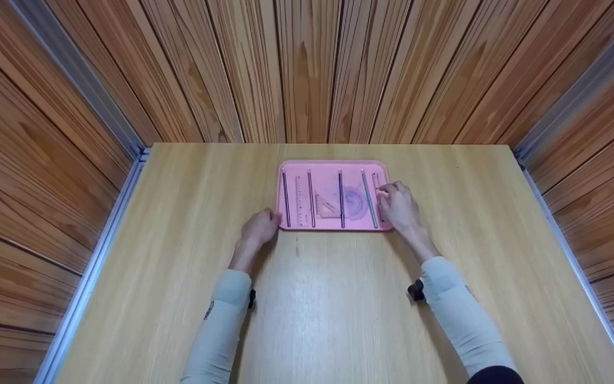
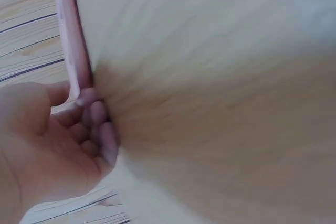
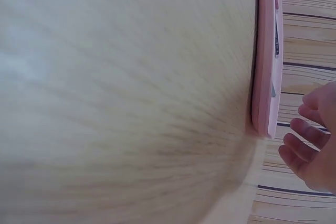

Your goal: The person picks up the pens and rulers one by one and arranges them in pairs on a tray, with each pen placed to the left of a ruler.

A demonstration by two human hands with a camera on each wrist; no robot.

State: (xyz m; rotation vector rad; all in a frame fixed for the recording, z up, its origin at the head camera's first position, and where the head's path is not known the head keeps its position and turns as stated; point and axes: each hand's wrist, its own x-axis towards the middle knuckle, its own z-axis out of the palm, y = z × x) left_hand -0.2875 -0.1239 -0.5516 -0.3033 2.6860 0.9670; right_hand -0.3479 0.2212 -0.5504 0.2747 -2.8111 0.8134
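A pink tray (image 1: 333,230) lies on the table with several pencils, among them a dark one (image 1: 341,198) and a teal one (image 1: 369,198). Between them are a clear ruler (image 1: 300,200), a set square (image 1: 329,208) and a round-edged protractor (image 1: 355,203). My left hand (image 1: 260,226) grips the tray's near left corner, thumb at the rim and fingers curled below it in the left wrist view. Over the tray's right edge is my right hand (image 1: 400,207), beside a narrow clear strip (image 1: 376,180). Its fingers (image 3: 300,147) are loosely bent, with nothing visible between them.
The wooden table (image 1: 307,298) extends around the tray on every side. Behind it rises a plank wall (image 1: 307,69), with more plank walls and metal edge rails (image 1: 99,266) at the sides.
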